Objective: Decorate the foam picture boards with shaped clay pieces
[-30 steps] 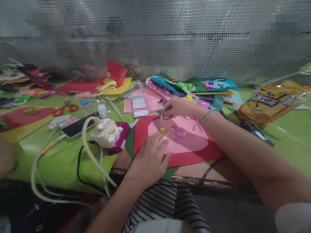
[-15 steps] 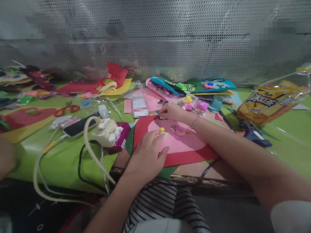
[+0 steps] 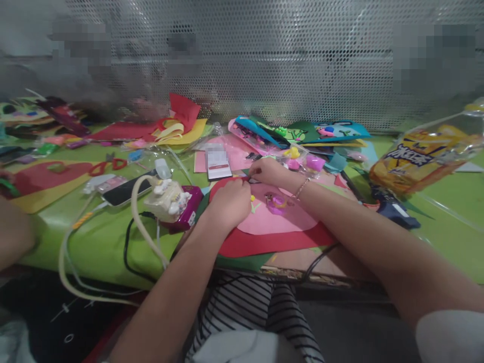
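A red foam sheet (image 3: 264, 241) lies at the table's near edge with a pink oval (image 3: 282, 219) stuck on it. Small foam shapes sit on the pink: a yellow flower with a green stem (image 3: 253, 201) and a purple and pink snail (image 3: 276, 202). My left hand (image 3: 229, 201) rests curled on the sheet's left part, fingers closed at the top edge of the pink oval. My right hand (image 3: 266, 171) meets it there, fingertips pinched on a small dark piece that I cannot make out. A thin bracelet is on my right wrist.
A cream handheld device (image 3: 166, 199) with a hose lies on a magenta box to the left, beside a phone (image 3: 124, 190) and red scissors (image 3: 108, 165). Foam sheets and packets crowd the back. A yellow snack bag (image 3: 423, 156) is right. Another person's arm (image 3: 15, 237) enters far left.
My left hand slid forward from the sheet's lower left to the top edge of the pink oval, beside my right hand. My right hand shifted slightly left.
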The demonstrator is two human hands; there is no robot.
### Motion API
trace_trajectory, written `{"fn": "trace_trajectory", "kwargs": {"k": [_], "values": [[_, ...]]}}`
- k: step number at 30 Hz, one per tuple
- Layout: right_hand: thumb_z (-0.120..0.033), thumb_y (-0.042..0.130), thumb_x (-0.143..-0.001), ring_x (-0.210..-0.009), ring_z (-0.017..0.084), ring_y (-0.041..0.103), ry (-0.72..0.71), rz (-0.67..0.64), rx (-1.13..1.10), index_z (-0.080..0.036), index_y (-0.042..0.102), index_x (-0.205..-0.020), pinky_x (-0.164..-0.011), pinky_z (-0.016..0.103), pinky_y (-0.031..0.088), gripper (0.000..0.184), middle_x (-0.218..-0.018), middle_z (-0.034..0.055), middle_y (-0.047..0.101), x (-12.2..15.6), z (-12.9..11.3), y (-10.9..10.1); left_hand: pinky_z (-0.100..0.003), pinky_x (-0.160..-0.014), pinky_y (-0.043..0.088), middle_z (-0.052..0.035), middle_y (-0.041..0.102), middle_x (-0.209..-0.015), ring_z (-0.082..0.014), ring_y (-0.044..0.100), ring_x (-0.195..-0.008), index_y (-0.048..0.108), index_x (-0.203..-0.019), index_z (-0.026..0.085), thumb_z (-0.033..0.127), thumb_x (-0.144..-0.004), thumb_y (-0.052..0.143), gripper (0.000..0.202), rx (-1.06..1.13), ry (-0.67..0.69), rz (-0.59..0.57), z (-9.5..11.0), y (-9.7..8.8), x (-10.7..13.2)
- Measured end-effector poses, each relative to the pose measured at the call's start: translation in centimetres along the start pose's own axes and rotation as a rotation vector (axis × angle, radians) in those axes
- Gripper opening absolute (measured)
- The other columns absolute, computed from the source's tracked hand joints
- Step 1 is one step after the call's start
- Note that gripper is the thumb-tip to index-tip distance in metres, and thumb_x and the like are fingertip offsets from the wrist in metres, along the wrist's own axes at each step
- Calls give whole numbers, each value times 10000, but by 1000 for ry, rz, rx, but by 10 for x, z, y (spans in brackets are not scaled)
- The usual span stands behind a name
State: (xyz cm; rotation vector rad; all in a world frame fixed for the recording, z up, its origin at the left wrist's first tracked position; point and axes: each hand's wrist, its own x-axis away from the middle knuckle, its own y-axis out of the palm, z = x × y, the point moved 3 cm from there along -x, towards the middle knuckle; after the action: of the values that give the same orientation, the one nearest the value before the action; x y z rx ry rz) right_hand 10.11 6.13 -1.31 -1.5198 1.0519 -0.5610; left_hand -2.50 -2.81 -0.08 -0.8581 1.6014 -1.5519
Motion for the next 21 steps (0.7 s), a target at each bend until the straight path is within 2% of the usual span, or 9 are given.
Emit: {"fn": "trace_trajectory", "kwargs": {"k": [4,9,12,15,21], "values": [[-84,546,-736,-706,137,586,-24,-11,13,-120,726,-878,-630,197,390,233,-790,52,704,2,-2,-3,-374,-813,459,-176,537,-1111,-282,546,-993,548,-1104,71,83,-864,397,284,-32,-8,17,-1,4,-7],[-94,537,-746,-740,153,594,-74,-66,71,-153,741,-903,-662,210,395,264,-842,61,719,3,0,-4,-365,-802,465,-147,498,-1173,-263,528,-1022,559,-1098,115,59,-867,389,292,-51,-6,28,-10,12,-16],[-89,530,-743,-706,152,592,-105,-107,112,-169,741,-933,-637,214,387,295,-840,67,724,4,2,-2,-385,-816,472,-108,507,-1177,-239,524,-1029,559,-1086,133,155,-900,472,206,-54,0,36,-15,18,-22],[-88,530,-741,-682,164,587,-120,-127,157,-172,739,-954,-611,232,371,310,-824,86,723,6,2,-2,-408,-832,477,-88,516,-1184,-223,534,-1024,551,-1100,146,255,-904,530,225,-62,-3,50,-17,20,-25],[-75,500,-749,-764,182,597,-108,-125,214,-164,733,-974,-651,239,373,336,-882,114,715,11,-2,-5,-426,-850,478,-95,516,-1203,-230,540,-1039,539,-1141,151,275,-904,539,268,-64,-1,69,-18,22,-25]]}}
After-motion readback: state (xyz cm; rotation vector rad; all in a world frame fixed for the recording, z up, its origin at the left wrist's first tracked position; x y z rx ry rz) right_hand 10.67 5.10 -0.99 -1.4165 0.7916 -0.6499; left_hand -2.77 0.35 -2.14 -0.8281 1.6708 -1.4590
